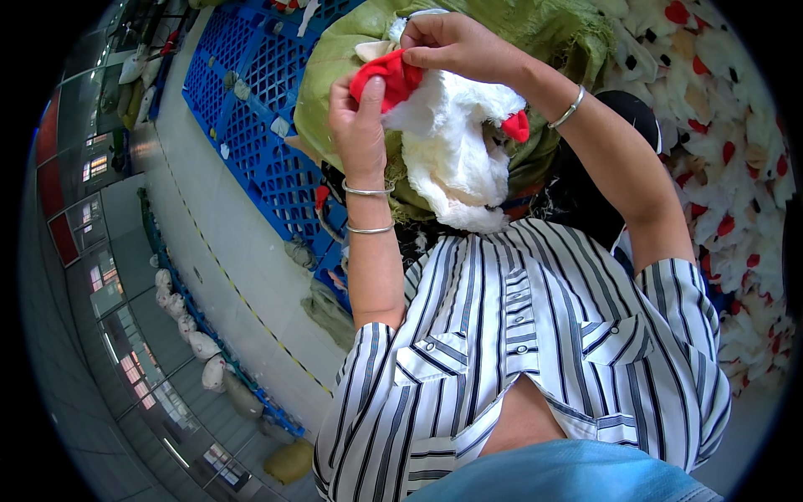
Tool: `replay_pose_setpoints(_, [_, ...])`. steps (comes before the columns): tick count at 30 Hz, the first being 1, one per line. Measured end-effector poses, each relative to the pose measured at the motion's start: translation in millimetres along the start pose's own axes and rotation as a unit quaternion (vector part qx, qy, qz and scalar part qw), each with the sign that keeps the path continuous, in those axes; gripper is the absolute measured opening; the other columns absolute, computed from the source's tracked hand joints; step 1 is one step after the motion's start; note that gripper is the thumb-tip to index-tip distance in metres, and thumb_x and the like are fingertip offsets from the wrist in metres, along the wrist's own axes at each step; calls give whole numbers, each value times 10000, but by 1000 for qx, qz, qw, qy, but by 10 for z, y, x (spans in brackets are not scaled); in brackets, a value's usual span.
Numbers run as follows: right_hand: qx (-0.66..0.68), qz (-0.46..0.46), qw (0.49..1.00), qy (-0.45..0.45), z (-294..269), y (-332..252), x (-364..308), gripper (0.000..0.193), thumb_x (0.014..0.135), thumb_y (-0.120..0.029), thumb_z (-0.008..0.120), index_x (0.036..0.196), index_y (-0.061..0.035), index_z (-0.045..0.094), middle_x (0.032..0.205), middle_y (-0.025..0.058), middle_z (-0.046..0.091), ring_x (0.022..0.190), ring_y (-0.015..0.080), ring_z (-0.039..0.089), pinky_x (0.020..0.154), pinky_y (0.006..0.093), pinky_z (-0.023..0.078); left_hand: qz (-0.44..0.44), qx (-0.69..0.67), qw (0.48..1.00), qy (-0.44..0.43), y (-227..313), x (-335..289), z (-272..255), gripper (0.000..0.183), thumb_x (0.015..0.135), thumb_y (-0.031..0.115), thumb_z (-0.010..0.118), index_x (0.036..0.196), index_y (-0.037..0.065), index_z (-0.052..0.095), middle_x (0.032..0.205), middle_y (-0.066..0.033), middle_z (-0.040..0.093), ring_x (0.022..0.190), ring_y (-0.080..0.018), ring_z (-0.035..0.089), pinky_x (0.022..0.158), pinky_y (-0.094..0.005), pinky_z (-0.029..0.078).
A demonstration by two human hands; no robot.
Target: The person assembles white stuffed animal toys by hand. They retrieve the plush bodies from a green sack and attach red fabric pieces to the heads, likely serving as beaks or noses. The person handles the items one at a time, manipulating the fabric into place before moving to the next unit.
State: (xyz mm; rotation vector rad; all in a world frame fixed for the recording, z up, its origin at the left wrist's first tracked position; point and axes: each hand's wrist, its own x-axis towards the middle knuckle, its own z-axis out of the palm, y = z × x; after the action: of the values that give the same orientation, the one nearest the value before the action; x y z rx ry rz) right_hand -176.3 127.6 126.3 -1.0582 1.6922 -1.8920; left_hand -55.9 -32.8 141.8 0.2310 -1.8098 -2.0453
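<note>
A limp white plush toy skin (456, 142) hangs in front of my chest, its lower end reaching my lap. At its upper left is a red fabric part (388, 81), with a cream-coloured piece (376, 50) beside it. My left hand (358, 125) is closed on the red part, thumb on top and fingers behind. My right hand (456, 46) pinches the upper right edge of the same red part between thumb and fingers. Another red piece (516, 126) shows on the right side of the skin. Behind the plush lies a green woven sack (335, 92).
Blue plastic pallets (242, 109) lie at the left, with scraps on them. A large heap of white plush pieces with red parts (711, 151) fills the right. Several filled sacks (205, 345) line the far left beyond a floor with a striped line (238, 289).
</note>
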Motion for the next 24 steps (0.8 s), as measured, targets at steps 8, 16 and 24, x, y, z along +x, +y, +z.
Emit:
replay_pose_setpoints(8, [35,75,996,-20,-173,-36,3,170,919,-176,628,967,-14,640,793,26,651,750,91,610,675,248,500,27,-22,997,62,52,75,-125,197,968,145,615,1059,-13,690,1008,-75,712,874,-164,679,806,-288,550])
replay_pose_setpoints(16, [-466,104,878,-31,148,724,-492,554,821,-361,728,1189,5,535,925,168,684,889,324,674,801,418,530,91,-50,987,125,320,155,-375,222,983,179,565,1022,2,692,1009,-114,721,897,-242,699,845,-366,559])
replay_pose_setpoints(24, [-445,149,883,0,-215,551,-301,245,821,-184,626,1008,-33,671,916,202,697,883,378,682,760,468,555,181,11,964,192,578,178,-1114,197,934,213,582,848,46,643,888,-91,665,836,-246,659,858,-409,554])
